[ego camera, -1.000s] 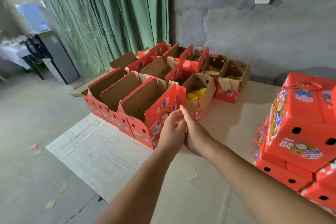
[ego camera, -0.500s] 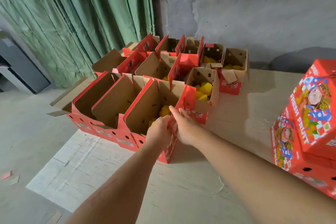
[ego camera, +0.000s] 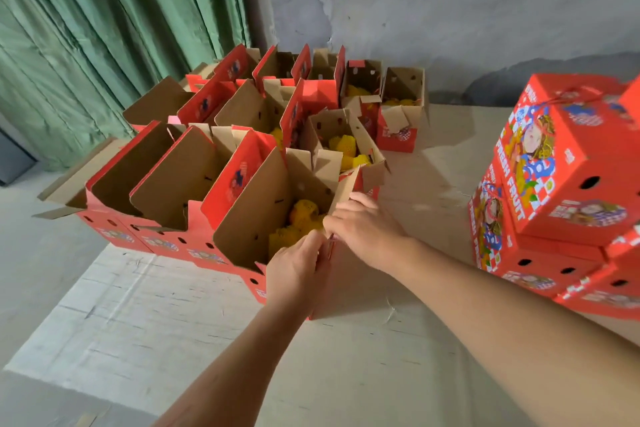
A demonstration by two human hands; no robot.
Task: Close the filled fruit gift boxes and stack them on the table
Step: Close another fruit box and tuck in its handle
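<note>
The nearest open red gift box (ego camera: 242, 211) stands at the front of a group of open boxes, its brown inner flap raised. Yellow net-wrapped fruit (ego camera: 301, 218) shows inside it. My left hand (ego camera: 298, 270) grips the box's near right flap edge, fingers curled over it. My right hand (ego camera: 363, 229) holds the same flap a little farther back, fingertips pinching its upper edge. A stack of closed red gift boxes (ego camera: 564, 184) with printed labels and round holes stands on the table at the right.
Several more open red boxes (ego camera: 180, 177), some with yellow fruit, fill the back left of the cardboard-covered table (ego camera: 346, 357). A green curtain (ego camera: 104, 28) hangs at the left, a grey wall (ego camera: 450, 10) behind. The table's left edge drops to the floor.
Both hands have moved down from the flap's top to the box's near right edge. The camera has tilted down and closer, so the fruit inside now shows.
</note>
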